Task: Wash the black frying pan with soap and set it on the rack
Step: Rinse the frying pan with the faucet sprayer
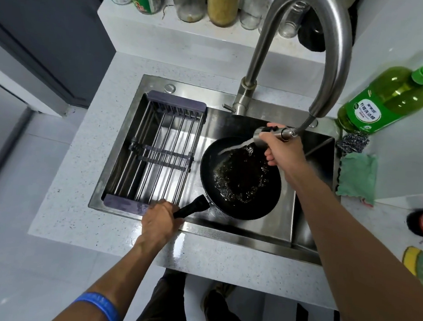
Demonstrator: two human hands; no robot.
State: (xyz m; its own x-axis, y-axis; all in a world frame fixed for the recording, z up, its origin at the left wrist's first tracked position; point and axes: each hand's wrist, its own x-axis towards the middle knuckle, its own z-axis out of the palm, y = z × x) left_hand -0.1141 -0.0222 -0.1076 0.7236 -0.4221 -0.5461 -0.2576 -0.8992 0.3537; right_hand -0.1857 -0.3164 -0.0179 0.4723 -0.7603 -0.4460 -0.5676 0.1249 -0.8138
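Left hand (160, 222) grasps the handle of the black frying pan (241, 178), steadying it in the sink (303, 235) right of the rack (155, 150); right hand (282, 147) grips the pulled-out sprayer head (271, 133), aiming water into the pan.

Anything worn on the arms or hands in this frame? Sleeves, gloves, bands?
Both forearms are bare, with no sleeves in view and no gloves. The left hand has a blue band around the forearm near the frame's bottom edge. The right hand and its arm show nothing worn.
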